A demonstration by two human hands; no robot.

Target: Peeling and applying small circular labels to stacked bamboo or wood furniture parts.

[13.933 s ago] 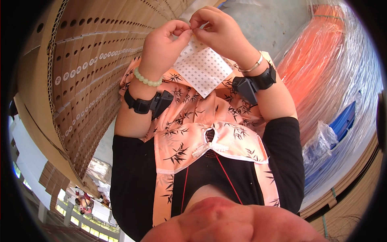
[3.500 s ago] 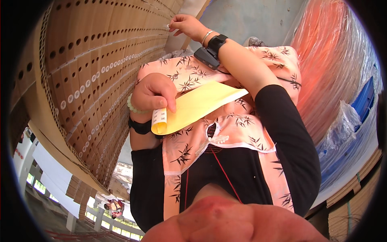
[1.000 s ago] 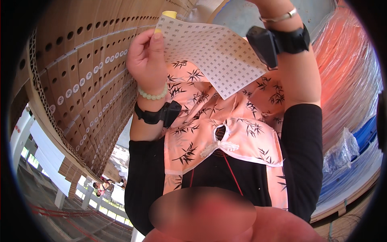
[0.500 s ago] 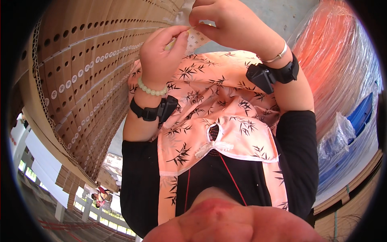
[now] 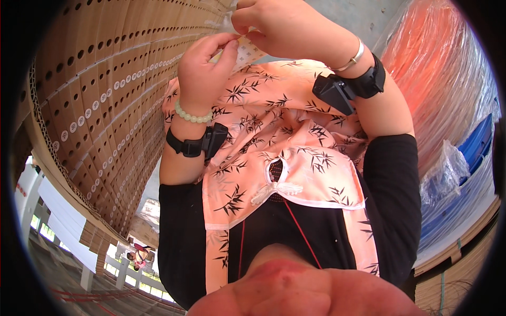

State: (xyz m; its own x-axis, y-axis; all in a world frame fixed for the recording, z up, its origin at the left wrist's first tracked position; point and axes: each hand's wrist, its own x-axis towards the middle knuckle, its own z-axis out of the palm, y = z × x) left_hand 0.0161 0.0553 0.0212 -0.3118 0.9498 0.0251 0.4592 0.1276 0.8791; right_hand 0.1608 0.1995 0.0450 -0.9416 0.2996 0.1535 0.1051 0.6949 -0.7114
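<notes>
My left hand (image 5: 204, 68) is closed, its thumb and fingers pinching a pale sheet of small round stickers (image 5: 246, 55). The printed side faces up, and part of the sheet is hidden behind the fingers. My right hand (image 5: 287, 30) is bent over the sheet's upper edge from the right, thumb and fingers closed on it. Whether a single loose sticker is between those fingertips is too small to tell. Both hands are beside a tall stack of brown cardboard boxes (image 5: 100, 68). Many of the boxes have dark round holes, and some bear round white stickers.
On the right stands a bulky orange and blue load (image 5: 437, 79) wrapped in clear plastic film, with flat brown boards (image 5: 458, 258) below it. Whitish translucent material (image 5: 227, 23) shows behind my hands. Grey floor (image 5: 363, 16) lies ahead. Another person (image 5: 139, 257) is far off at lower left.
Both hands have moved slightly left with the sticker sheet, closer to the box stack. The grip of each hand looks about the same.
</notes>
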